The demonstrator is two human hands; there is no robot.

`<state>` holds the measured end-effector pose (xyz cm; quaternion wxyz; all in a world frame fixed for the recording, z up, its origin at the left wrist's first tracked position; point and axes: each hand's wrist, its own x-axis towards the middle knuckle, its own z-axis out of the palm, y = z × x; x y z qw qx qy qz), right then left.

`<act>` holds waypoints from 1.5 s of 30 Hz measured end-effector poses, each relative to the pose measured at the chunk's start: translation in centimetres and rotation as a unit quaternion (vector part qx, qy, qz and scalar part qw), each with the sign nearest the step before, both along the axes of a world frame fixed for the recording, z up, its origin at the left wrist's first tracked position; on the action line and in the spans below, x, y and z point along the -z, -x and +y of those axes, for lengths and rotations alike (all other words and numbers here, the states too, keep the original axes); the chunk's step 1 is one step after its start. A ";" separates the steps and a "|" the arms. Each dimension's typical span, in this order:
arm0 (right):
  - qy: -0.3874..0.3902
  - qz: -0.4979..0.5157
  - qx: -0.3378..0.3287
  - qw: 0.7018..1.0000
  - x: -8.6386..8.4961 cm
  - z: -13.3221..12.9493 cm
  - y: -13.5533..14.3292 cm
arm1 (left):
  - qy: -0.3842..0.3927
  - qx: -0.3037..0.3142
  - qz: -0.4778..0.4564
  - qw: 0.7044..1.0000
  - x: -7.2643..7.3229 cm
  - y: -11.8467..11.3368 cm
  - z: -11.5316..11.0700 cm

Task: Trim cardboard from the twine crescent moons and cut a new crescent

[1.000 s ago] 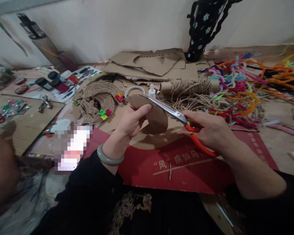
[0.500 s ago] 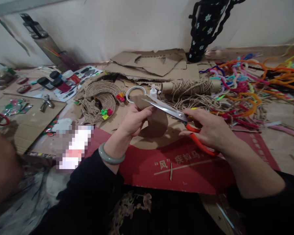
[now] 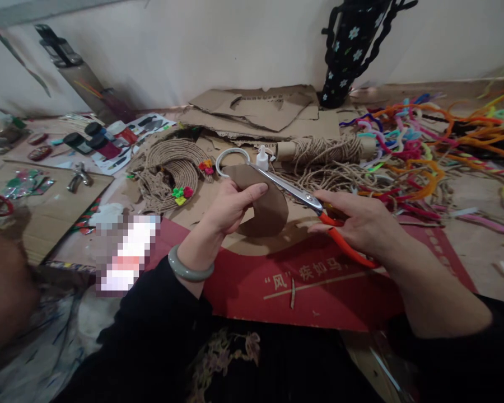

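Between thumb and fingers, my left hand (image 3: 237, 204) pinches a curved piece of brown cardboard (image 3: 273, 212). My right hand (image 3: 353, 221) is wrapped round the orange handles of a pair of scissors (image 3: 300, 195). The metal blades lie along the upper right edge of the cardboard piece and look nearly closed. Just behind the blade tips stand a white ring (image 3: 222, 162) and a small white-tipped bottle (image 3: 262, 158). Under both hands is a red cardboard sheet (image 3: 243, 285) with a thin scrap (image 3: 293, 294) on it.
Coiled twine work (image 3: 172, 162) with coloured flowers lies left of centre. A twine roll (image 3: 327, 150) and pipe cleaners (image 3: 437, 140) spread to the right. A black flowered tumbler (image 3: 346, 56) stands at the back. Paint jars (image 3: 103, 146) and another person's arm (image 3: 4, 274) are at left.
The scissor blades have closed further and shifted slightly, now lying along the edge of the cardboard instead of across its top. My left hand has barely moved.
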<state>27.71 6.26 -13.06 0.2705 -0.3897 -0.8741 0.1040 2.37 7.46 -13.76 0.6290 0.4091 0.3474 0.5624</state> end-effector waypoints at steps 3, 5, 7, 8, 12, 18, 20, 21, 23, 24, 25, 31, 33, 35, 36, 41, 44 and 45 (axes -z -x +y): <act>0.036 -0.027 0.028 0.999 -0.3 -0.1 0.2 | -0.013 -0.002 0.014 1.000 0.0 0.1 0.1; 0.046 -0.053 0.044 0.997 -0.4 -0.1 0.2 | -0.031 -0.006 0.031 0.999 0.2 0.2 0.2; 0.041 -0.072 0.051 0.995 -0.3 0.0 0.2 | -0.050 -0.004 0.057 0.997 0.3 0.4 0.3; 0.038 -0.076 0.052 0.995 -0.3 0.0 0.2 | -0.058 0.001 0.071 0.996 0.4 0.4 0.3; 0.044 -0.067 0.040 0.996 -0.1 0.1 0.0 | -0.072 0.015 0.111 0.991 0.5 0.7 0.4; 0.078 -0.017 -0.005 0.997 -0.1 0.2 0.1 | -0.057 0.011 0.123 0.991 0.4 0.8 0.3; 0.085 -0.007 -0.011 0.996 -0.1 0.3 0.1 | -0.061 0.010 0.115 0.991 0.4 0.8 0.2; 0.084 -0.003 -0.014 0.996 -0.1 0.3 0.1 | -0.061 0.008 0.114 0.992 0.3 0.8 0.2; 0.074 0.004 -0.021 0.997 -0.1 0.3 0.0 | -0.057 0.003 0.116 0.992 0.4 0.8 0.2; 0.068 0.005 -0.024 0.997 0.0 0.3 -0.1 | -0.055 0.001 0.117 0.992 0.4 0.8 0.2; 0.064 0.005 -0.026 0.998 0.0 0.3 -0.1 | -0.052 0.000 0.118 0.992 0.4 0.8 0.2; 0.078 0.000 -0.026 0.997 -0.2 0.1 -0.1 | -0.046 0.018 0.110 0.993 0.6 1.0 0.3; 0.079 0.003 -0.026 0.997 -0.2 0.1 -0.1 | -0.043 0.023 0.108 0.993 0.6 1.1 0.4; 0.077 0.010 -0.028 0.997 -0.2 0.0 -0.1 | -0.041 0.024 0.109 0.993 0.6 1.2 0.3; 0.076 0.013 -0.028 0.997 -0.2 0.0 -0.1 | -0.039 0.026 0.109 0.993 0.6 1.2 0.3; 0.088 0.009 -0.022 0.996 -0.2 -0.1 -0.2 | -0.028 0.034 0.096 0.994 0.2 1.0 0.3; 0.075 0.006 -0.017 0.997 -0.1 0.1 -0.4 | -0.021 0.004 0.051 0.998 -0.2 0.8 0.4; 0.072 0.004 -0.014 0.997 0.0 0.2 -0.5 | -0.019 -0.006 0.037 0.999 -0.3 0.8 0.4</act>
